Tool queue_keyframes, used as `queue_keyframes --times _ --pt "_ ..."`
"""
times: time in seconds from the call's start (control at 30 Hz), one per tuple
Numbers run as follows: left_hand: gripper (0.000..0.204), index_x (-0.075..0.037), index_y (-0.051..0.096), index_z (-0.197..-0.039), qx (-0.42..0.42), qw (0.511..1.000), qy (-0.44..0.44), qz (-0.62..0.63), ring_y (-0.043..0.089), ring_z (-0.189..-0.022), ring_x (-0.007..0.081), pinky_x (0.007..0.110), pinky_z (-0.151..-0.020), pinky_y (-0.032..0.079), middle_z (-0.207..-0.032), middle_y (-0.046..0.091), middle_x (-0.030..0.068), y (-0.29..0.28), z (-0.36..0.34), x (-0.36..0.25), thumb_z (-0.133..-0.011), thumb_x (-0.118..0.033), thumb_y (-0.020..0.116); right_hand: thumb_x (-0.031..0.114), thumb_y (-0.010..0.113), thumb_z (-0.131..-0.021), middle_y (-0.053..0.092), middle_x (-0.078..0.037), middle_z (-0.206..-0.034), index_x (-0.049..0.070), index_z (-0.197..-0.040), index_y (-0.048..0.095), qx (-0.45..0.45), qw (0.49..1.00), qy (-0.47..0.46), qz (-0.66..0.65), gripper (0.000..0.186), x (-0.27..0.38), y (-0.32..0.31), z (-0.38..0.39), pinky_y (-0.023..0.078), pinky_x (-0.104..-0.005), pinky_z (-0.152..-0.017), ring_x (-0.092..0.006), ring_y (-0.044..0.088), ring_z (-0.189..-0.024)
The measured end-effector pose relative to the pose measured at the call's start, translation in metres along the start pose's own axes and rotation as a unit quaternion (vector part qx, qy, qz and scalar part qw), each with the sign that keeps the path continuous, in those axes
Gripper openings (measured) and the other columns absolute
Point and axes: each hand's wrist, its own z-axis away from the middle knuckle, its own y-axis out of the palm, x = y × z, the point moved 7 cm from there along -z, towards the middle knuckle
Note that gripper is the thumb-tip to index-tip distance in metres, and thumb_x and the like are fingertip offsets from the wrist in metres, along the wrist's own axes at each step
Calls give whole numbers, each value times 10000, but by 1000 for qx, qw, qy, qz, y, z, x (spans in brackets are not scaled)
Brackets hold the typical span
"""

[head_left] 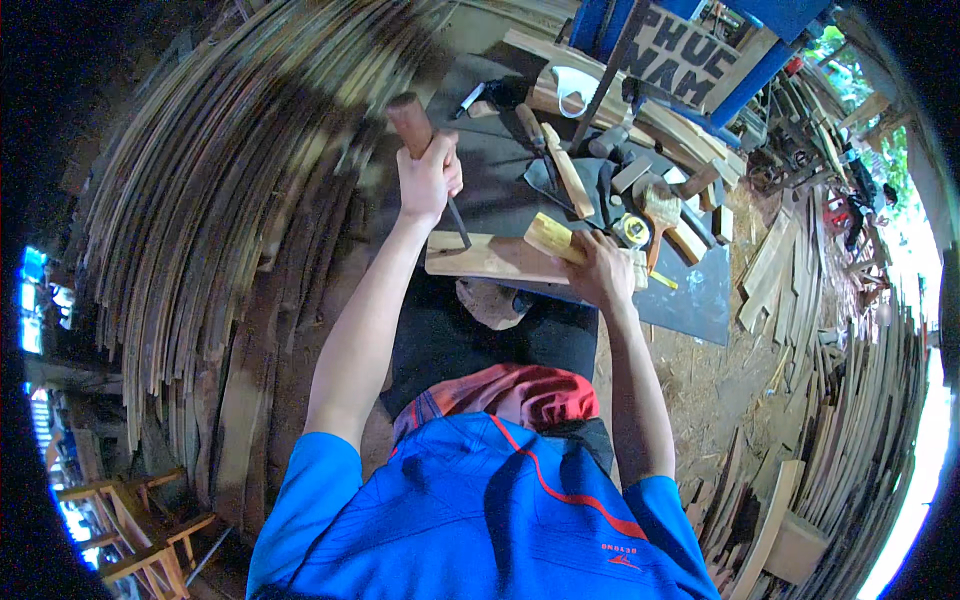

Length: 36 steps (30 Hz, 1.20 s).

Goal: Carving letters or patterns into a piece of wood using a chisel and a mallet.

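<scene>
My left hand [428,180] is wrapped around the wooden handle of a chisel [409,117]. Its dark blade slants down, and the tip meets the top of a pale wooden board [495,258] lying across the near edge of the table. Closed around a yellowish wooden block [550,238], my right hand [604,266] is over the board's right part. The block's free end points left toward the chisel, with a gap between them. My right fingers partly cover the block. A tape measure [632,230] and a wide brush [660,208] lie just beyond my right hand.
On the dark tabletop [690,295], a hammer [612,137], a wooden piece [568,172] and several other tools lie beyond the board. Long timber strips [230,190] are stacked at left. More planks [850,430] lie at right. A lettered sign [680,55] stands at the back.
</scene>
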Motion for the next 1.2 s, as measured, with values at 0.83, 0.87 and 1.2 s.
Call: queue_keyframes --times 0.83,0.87,1.2 --pt "377 -30 490 -584 20 982 66 -177 431 -556 48 312 -506 348 -533 453 -40 39 29 18 -858 -193 691 307 766 -736 616 -102 -955 89 -1029 558 -36 998 -37 -22 420 -4 1 14 481 -430 -816 -322 608 -964" --pt "372 -27 496 -593 16 982 67 -176 426 -569 46 316 -515 352 -539 454 -44 40 31 18 -859 -198 692 307 766 -736 616 -102 -955 89 -1029 558 -32 999 -35 -21 420 -8 3 13 481 -430 -816 -322 608 -964" --pt "283 -105 523 -646 47 998 15 -26 431 -438 46 249 -411 309 -536 472 -61 24 21 5 -888 -144 665 265 735 -757 636 -132 -1030 98 -1046 548 14 999 -39 -27 382 -3 -3 -2 494 -470 -797 -354 615 -986"
